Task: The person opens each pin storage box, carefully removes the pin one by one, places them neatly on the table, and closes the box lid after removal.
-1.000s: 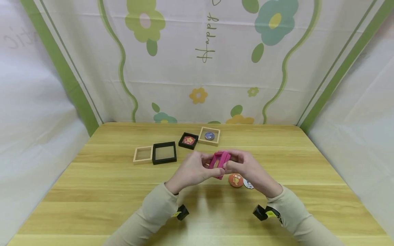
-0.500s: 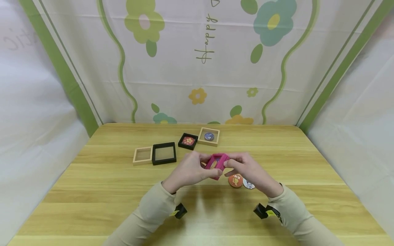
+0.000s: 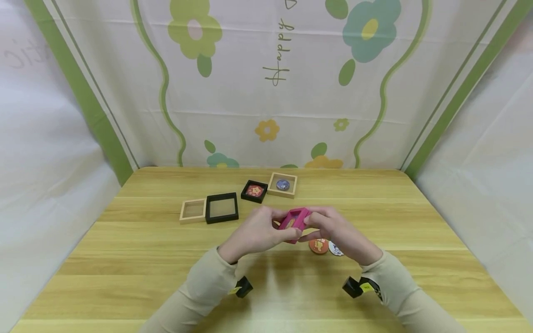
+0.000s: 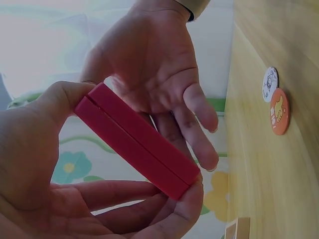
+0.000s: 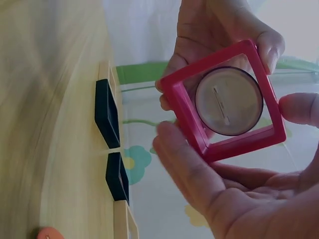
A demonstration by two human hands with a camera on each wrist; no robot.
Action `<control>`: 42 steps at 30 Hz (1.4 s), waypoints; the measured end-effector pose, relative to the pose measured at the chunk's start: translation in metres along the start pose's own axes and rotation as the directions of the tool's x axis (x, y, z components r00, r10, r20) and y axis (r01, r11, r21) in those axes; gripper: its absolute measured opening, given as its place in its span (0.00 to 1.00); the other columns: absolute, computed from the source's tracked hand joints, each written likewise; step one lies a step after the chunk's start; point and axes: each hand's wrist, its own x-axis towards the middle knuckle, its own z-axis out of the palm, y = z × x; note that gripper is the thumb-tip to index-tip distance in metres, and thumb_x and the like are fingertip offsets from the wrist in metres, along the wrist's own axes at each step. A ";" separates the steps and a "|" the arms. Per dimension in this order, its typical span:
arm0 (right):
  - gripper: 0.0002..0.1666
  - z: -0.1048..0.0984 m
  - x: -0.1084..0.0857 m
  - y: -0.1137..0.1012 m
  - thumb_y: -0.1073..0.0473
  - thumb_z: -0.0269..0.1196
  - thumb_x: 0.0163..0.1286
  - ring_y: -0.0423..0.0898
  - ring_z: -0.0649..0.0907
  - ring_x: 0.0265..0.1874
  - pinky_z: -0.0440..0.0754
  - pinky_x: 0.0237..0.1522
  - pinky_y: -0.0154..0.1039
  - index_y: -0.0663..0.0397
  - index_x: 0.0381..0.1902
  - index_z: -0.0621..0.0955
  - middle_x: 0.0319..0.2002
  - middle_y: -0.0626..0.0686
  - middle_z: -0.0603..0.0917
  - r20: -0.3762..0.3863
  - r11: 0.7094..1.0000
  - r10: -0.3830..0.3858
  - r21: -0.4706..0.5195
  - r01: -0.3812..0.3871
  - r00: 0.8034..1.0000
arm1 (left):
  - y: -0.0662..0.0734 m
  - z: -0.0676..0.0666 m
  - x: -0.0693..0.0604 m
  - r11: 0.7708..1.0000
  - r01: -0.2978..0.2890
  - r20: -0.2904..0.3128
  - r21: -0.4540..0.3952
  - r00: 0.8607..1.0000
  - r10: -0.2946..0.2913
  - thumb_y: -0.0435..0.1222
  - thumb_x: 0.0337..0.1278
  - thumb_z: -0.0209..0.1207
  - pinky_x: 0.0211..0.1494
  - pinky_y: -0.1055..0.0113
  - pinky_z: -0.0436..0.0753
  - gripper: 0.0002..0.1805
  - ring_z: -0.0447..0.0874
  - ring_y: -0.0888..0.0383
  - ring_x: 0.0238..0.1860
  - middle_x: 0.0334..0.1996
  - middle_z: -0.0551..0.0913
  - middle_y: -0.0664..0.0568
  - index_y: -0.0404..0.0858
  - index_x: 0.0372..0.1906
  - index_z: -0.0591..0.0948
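A pink square display frame [image 3: 294,223] is held tilted above the table between both hands. Inside it, a round pin-back badge [image 5: 229,101] shows its back and pin through the clear film in the right wrist view. My left hand [image 3: 263,230] grips the frame by opposite edges, thumb on the near side. My right hand [image 3: 335,230] has its thumb at one corner and its fingers around the lower edge. Edge-on in the left wrist view, the pink frame [image 4: 139,142] shows its two halves pressed together with a thin seam between.
An orange badge [image 3: 318,246] and a white badge [image 3: 335,249] lie near the right hand. Farther back sit a black frame [image 3: 222,220] and a wooden frame [image 3: 193,220], a small black frame [image 3: 243,197] with a red badge, and a wooden frame [image 3: 281,194] with a blue badge.
The pink frame has tilted slightly and shifted a little left in both hands. My right fingers have changed position along its edge, and the lower ones have spread from it.
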 end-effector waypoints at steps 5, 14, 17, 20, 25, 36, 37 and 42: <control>0.18 0.002 0.001 0.002 0.63 0.48 0.72 0.61 0.80 0.51 0.78 0.53 0.54 0.73 0.43 0.81 0.52 0.71 0.78 -0.014 0.999 -0.021 0.048 0.021 1.000 | 0.001 0.001 -0.001 1.000 0.007 0.000 -0.008 1.000 -0.007 0.45 0.56 0.66 0.28 0.64 0.81 0.17 0.85 0.57 0.30 0.27 0.85 0.59 0.40 0.47 0.86; 0.16 0.010 0.000 0.008 0.66 0.46 0.70 0.55 0.82 0.46 0.78 0.54 0.54 0.71 0.38 0.80 0.51 0.73 0.76 -0.060 0.983 -0.003 0.184 0.014 0.998 | 0.001 0.004 -0.001 0.999 0.054 -0.002 -0.004 0.999 -0.054 0.45 0.56 0.66 0.23 0.66 0.77 0.18 0.80 0.61 0.23 0.25 0.84 0.56 0.38 0.47 0.85; 0.18 0.014 0.000 0.012 0.67 0.44 0.70 0.52 0.82 0.44 0.78 0.54 0.54 0.76 0.43 0.77 0.51 0.70 0.76 -0.041 0.965 0.030 0.260 -0.018 0.999 | 0.000 0.004 -0.002 0.996 0.075 -0.005 0.041 0.997 -0.075 0.44 0.54 0.66 0.19 0.69 0.71 0.14 0.73 0.62 0.18 0.21 0.81 0.55 0.39 0.43 0.86; 0.20 0.017 0.001 0.014 0.68 0.43 0.70 0.49 0.82 0.43 0.78 0.54 0.51 0.80 0.49 0.75 0.52 0.68 0.77 -0.022 0.955 0.054 0.295 -0.045 0.998 | 0.000 0.005 -0.002 0.994 0.088 -0.003 0.067 0.996 -0.088 0.42 0.53 0.67 0.19 0.69 0.70 0.13 0.70 0.62 0.17 0.21 0.81 0.54 0.39 0.41 0.85; 0.20 0.018 0.001 0.012 0.68 0.44 0.70 0.50 0.81 0.43 0.77 0.55 0.52 0.80 0.50 0.74 0.53 0.67 0.75 -0.005 0.942 0.067 0.329 -0.062 0.998 | -0.002 0.003 -0.001 0.994 0.074 0.013 0.076 0.997 -0.075 0.44 0.53 0.68 0.18 0.70 0.70 0.18 0.71 0.62 0.16 0.22 0.82 0.55 0.38 0.47 0.85; 0.34 0.019 -0.004 0.009 0.76 0.43 0.63 0.57 0.75 0.57 0.74 0.59 0.53 0.80 0.69 0.58 0.68 0.72 0.59 0.024 0.827 0.151 0.545 -0.139 0.988 | -0.004 0.002 0.001 0.991 -0.001 0.076 0.130 0.997 -0.009 0.40 0.51 0.72 0.28 0.68 0.79 0.18 0.77 0.60 0.25 0.27 0.82 0.57 0.39 0.47 0.82; 0.35 0.019 -0.004 0.009 0.76 0.42 0.63 0.57 0.75 0.58 0.74 0.59 0.52 0.79 0.70 0.56 0.69 0.72 0.58 0.025 0.819 0.155 0.556 -0.142 0.988 | -0.004 0.002 0.002 0.992 -0.010 0.078 0.128 0.997 0.000 0.40 0.52 0.72 0.29 0.68 0.79 0.19 0.77 0.60 0.26 0.28 0.82 0.57 0.39 0.48 0.82; 0.36 0.019 -0.005 0.005 0.76 0.42 0.64 0.57 0.73 0.60 0.73 0.60 0.45 0.75 0.72 0.54 0.70 0.70 0.55 -0.006 0.777 0.178 0.615 -0.137 0.984 | -0.004 0.000 0.002 0.993 -0.049 0.053 0.104 0.998 0.044 0.44 0.54 0.71 0.39 0.68 0.81 0.26 0.79 0.60 0.36 0.39 0.81 0.56 0.38 0.55 0.79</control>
